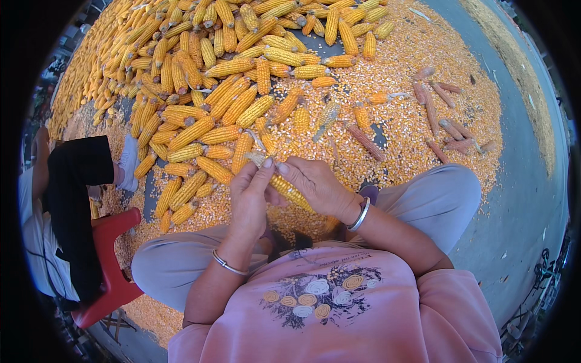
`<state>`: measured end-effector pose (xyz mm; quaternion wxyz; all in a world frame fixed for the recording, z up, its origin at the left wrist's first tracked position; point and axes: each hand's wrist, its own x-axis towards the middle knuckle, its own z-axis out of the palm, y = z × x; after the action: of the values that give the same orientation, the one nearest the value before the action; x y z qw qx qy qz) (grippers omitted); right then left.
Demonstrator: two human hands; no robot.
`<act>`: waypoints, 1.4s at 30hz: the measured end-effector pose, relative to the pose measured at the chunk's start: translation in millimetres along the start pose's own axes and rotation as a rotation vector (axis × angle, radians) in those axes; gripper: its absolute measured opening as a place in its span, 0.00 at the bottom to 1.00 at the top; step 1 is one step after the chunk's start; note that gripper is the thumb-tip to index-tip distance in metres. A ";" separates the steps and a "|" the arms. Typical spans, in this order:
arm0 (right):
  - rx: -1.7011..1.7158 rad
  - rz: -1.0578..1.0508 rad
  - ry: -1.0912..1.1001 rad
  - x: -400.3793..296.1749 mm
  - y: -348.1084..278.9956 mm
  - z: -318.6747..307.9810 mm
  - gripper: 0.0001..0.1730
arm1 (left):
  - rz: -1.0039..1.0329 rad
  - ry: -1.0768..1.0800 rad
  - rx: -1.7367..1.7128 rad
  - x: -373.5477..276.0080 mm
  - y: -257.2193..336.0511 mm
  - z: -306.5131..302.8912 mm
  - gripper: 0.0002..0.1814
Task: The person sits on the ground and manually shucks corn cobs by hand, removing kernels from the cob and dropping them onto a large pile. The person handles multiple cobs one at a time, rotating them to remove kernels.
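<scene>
Between my two hands, in front of my lap, is a yellow corn cob (290,191), slanted from upper left to lower right. My left hand (252,193) grips its upper end, where a pale, ragged tip (257,158) sticks out. The thumb and fingers of my right hand (316,183) close on the cob's upper side, both thumbs nearly meeting. Most kernels still sit on the part that shows; my fingers hide the rest. Loose corn kernels (317,97) spread over the ground beneath and beyond my hands.
A large heap of unshelled corn cobs (190,63) rises ahead and to the left. Bare reddish cobs (429,111) lie at the right, with another stripped cob (366,142) nearer. On the left, a person in black trousers (75,181) sits by a red plastic stool (111,267).
</scene>
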<state>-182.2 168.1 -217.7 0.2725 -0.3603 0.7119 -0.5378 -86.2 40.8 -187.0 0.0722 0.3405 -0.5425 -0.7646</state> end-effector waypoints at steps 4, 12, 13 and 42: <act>0.027 -0.015 0.066 0.5 0.6 2.0 0.24 | 0.003 -0.033 -0.025 0.5 -2.9 -1.9 0.11; 0.099 -0.012 0.153 -0.4 10.4 11.8 0.22 | 0.016 -0.031 0.049 2.1 -1.4 -0.3 0.09; 0.081 -0.006 0.164 -0.2 13.3 13.4 0.21 | 0.017 -0.022 0.050 0.4 0.3 2.6 0.09; 0.177 0.132 0.238 8.2 15.8 3.3 0.12 | 0.026 -0.115 0.136 -0.7 -2.9 2.9 0.11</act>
<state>-188.0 162.1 -233.9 0.2514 -0.2211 0.7110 -0.6183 -86.6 44.5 -188.8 0.0273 0.2931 -0.6007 -0.7433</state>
